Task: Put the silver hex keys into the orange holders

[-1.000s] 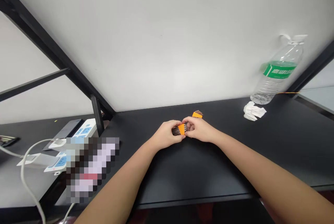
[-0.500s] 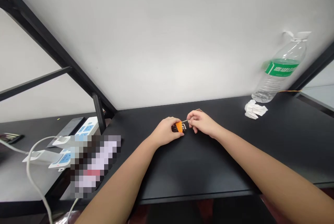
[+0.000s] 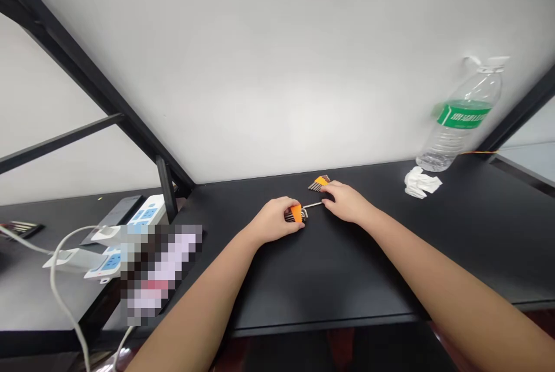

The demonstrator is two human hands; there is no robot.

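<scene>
Right hand (image 3: 347, 201) has moved away from the left hand since the earlier frame, and a thin silver hex key (image 3: 313, 205) now lies fully exposed between the two hands. One end of this key meets an orange-and-black hex key set (image 3: 296, 214), which sits near the middle of the desk's front-to-back depth, under the left hand (image 3: 273, 220). That hand is closed around the set, with its fingers wrapped over the dark metal keys and the orange holder showing beside them. The right hand is low over the black desk (image 3: 329, 285), its fingers (image 3: 325, 203) curled down at the key's far end. Whether they grip the key cannot be confirmed. The silver key stands out from the set, while the other keys remain bunched together. Whether it has come free of the holder cannot be determined.

A second orange-and-black hex key set (image 3: 319, 183) lies on the desk just beyond the right hand, with its keys bunched and none swung out. Farther right stand a clear plastic water bottle with a green label (image 3: 459, 121) and a crumpled white tissue (image 3: 422, 182). Farther left are a white power strip with blue socket panels (image 3: 147, 210) and a white cable (image 3: 56, 279), partly obscured by a pixelated patch (image 3: 160, 271).
</scene>
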